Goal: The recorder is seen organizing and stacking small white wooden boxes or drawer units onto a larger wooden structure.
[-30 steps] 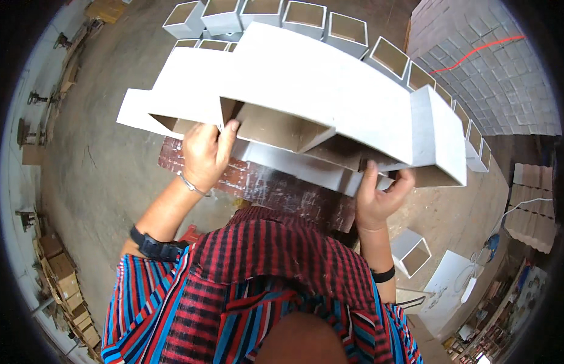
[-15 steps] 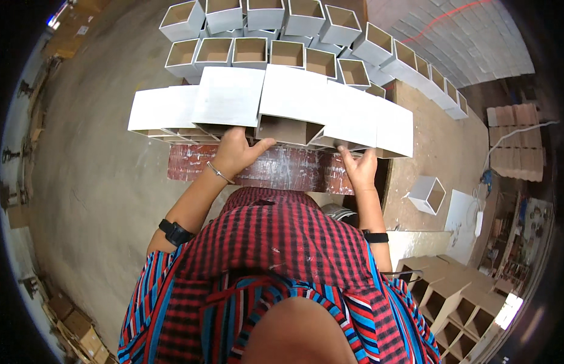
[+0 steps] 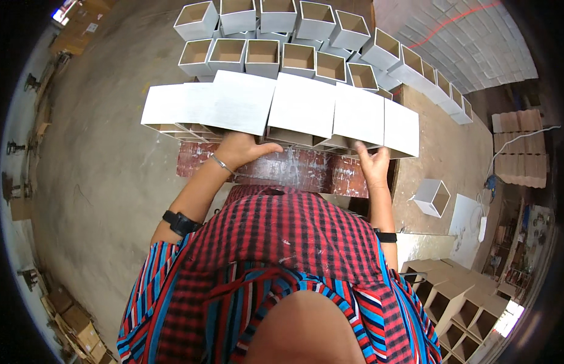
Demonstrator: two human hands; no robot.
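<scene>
A row of white open-fronted boxes stands across a paint-streaked red board (image 3: 282, 168) before me, their open sides facing me. My left hand (image 3: 238, 151) has its fingers tucked inside the open front of a left-of-centre box (image 3: 242, 100), thumb stretched out to the right below it. Under the front edge of a box right of centre (image 3: 359, 114), my right hand (image 3: 375, 166) is curled in, its thumb up against that edge. Most of both hands' fingers are hidden by the boxes. Between them sits a middle box (image 3: 302, 104) that neither hand visibly holds.
More white boxes (image 3: 262, 57) stand in stacked rows behind, curving right along a brown tabletop (image 3: 409, 164). One single box (image 3: 432, 198) lies at right. Brown unpainted compartment units (image 3: 443, 291) stand lower right. Concrete floor (image 3: 106, 164) spreads at left.
The middle box has shifted toward me, more level with its neighbours. Both hands have stayed at the boxes' front edges. The whole view has moved slightly.
</scene>
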